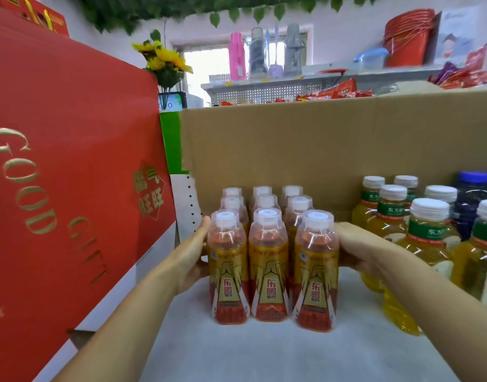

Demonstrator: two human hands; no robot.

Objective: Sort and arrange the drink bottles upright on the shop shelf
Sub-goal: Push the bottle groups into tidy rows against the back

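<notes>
Several red-and-gold energy drink bottles point(268, 266) with clear caps stand upright in three rows on the white shelf point(264, 351). My left hand point(191, 257) presses flat against the left side of the block, fingers straight. On the opposite side, my right hand point(361, 246) presses against the block the same way. To the right stand several yellow tea bottles point(427, 260) with white caps and green neck bands, all upright. A dark bottle with a blue cap point(471, 199) stands behind them.
A large red gift box point(65, 175) walls off the left side. A brown cardboard panel point(319, 150) stands right behind the bottles. Beyond it are snack packets, flasks, red buckets point(408, 37) and yellow flowers point(165, 62).
</notes>
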